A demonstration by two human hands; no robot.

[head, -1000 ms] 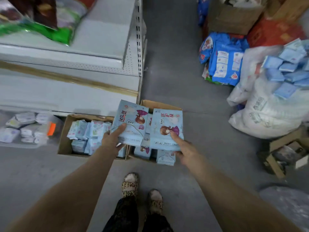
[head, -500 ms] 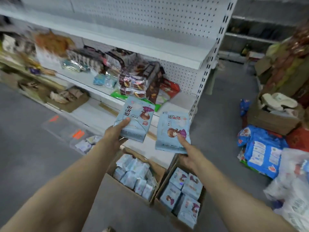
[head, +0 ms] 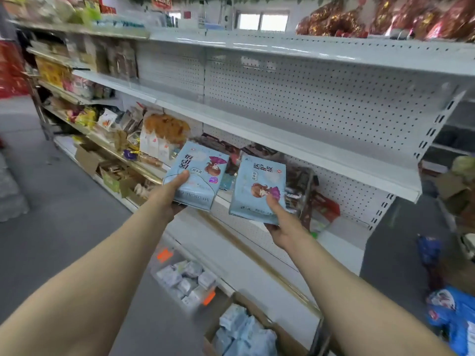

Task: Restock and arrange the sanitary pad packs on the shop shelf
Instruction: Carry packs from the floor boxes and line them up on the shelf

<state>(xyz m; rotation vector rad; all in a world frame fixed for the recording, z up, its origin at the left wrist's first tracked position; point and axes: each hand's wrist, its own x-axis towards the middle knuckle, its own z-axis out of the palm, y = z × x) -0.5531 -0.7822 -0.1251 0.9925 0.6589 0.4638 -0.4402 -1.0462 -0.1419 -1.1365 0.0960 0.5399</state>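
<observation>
The left hand [head: 171, 200] is pinching the left pack [head: 199, 172] and the right hand [head: 284, 233] the right pack [head: 258, 187] by their near edges, thumbs on top and fingers [head: 270, 227] curled beneath, a hold likely suiting light, soft, slick-wrapped packs.

Counted items. Two hands: the left hand [head: 171, 194] and the right hand [head: 281, 227]. Two pad packs, one per hand: the left pad pack [head: 196, 174] and the right pad pack [head: 258, 187]. Four white shelf boards [head: 282, 134] in the near bay, top to base. One clear bin [head: 164, 268] on the floor, bearing two orange tags [head: 164, 255]; its small white packs [head: 185, 281] too blurred to count. One cardboard box [head: 286, 339] at the lower edge, its pale blue packs [head: 244, 332] overlapping beyond counting
</observation>
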